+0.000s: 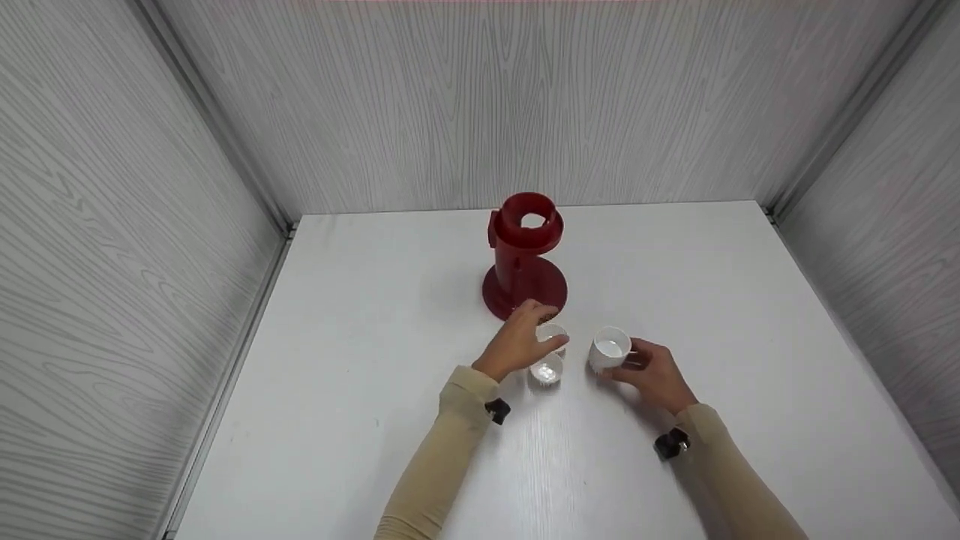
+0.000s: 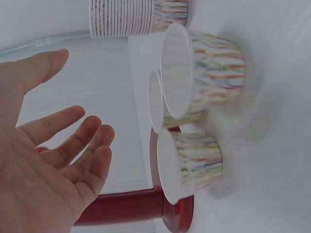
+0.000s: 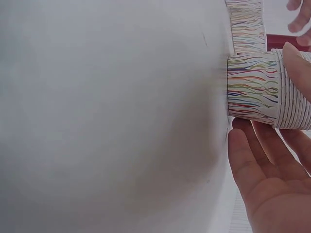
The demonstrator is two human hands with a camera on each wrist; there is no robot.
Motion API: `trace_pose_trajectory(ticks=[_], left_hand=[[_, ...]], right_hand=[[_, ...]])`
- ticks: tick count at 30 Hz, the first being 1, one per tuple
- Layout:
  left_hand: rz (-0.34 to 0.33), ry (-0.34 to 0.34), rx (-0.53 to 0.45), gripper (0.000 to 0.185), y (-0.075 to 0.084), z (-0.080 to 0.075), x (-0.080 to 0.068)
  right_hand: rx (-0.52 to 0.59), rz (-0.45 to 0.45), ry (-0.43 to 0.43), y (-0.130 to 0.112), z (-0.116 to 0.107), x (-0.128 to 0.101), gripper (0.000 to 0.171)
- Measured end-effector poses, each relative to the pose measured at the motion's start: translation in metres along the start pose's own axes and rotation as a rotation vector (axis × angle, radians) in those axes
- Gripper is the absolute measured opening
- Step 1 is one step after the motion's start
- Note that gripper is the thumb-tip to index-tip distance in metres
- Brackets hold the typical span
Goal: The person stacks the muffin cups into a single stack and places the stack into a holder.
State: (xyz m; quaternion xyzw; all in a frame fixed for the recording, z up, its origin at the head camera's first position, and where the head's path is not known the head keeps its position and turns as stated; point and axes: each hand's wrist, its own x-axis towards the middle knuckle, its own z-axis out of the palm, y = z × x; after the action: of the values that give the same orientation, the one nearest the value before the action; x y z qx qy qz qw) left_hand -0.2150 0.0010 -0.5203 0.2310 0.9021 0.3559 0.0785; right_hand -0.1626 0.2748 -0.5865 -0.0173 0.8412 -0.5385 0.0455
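Observation:
My left hand [image 1: 519, 345] hovers beside small single paper cups, its fingers spread and slightly bent with nothing between them. In the left wrist view, three white cups with coloured wavy streaks stand close together: a near cup [image 2: 221, 70], a partly hidden cup [image 2: 155, 104] and another cup [image 2: 199, 165] by the red base. My right hand [image 1: 654, 379] grips a stack of nested paper cups [image 1: 610, 351] to the right of them. The right wrist view shows the thumb on the stack's ribbed rims [image 3: 291, 104] and the fingers along its other side.
Behind the cups stands a dark red stand [image 1: 511, 266] with a round base and an open ring on top. The white table [image 1: 360, 352] is bordered by grey wood-grain panels [image 1: 480, 105] at the back and both sides.

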Motion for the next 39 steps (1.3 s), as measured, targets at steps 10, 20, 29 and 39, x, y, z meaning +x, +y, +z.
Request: trace_pose_trajectory(ticks=[10, 20, 29, 39], left_hand=[[-0.012, 0.131, -0.152, 0.056, -0.054, -0.019, -0.014], [-0.059, 0.155, -0.138, 0.063, -0.081, -0.007, -0.022], [-0.083, 0.136, -0.145, 0.074, -0.085, 0.004, -0.022], [-0.086, 0.159, -0.163, 0.076, -0.079, 0.012, -0.021]], right_hand=[[0.026, -0.003, -0.015, 0.004, -0.001, -0.001, 0.066], [0.020, -0.006, -0.006, 0.002, -0.003, -0.001, 0.064], [0.047, -0.008, -0.012, 0.000, -0.002, -0.002, 0.065], [0.022, -0.014, 0.002, 0.001, -0.001, 0.000, 0.066]])
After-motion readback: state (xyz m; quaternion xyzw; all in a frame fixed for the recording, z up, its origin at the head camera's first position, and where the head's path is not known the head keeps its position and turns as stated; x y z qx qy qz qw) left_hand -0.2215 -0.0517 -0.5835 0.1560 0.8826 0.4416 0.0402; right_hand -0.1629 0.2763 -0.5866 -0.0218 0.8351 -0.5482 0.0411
